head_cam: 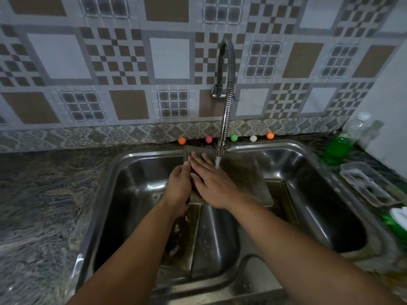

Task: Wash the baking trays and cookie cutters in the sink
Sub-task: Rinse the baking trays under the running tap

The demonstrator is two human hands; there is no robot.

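A dull metal baking tray (244,179) is held tilted over the steel sink (308,164), under the water running from the flexible tap (228,102). My left hand (179,188) grips the tray's left edge. My right hand (211,183) lies flat on the tray's surface with fingers spread, just left of the water stream. Another tray (211,236) lies in the sink bottom below my arms. Small dark pieces, possibly cookie cutters (176,238), lie in the sink left of it, too blurred to tell.
A green soap bottle (335,150) and a clear bottle (357,126) stand at the right back corner. A white plastic tray (367,186) lies on the right counter. Several small coloured balls (234,138) line the sink's back edge. Granite counter (44,194) spreads left.
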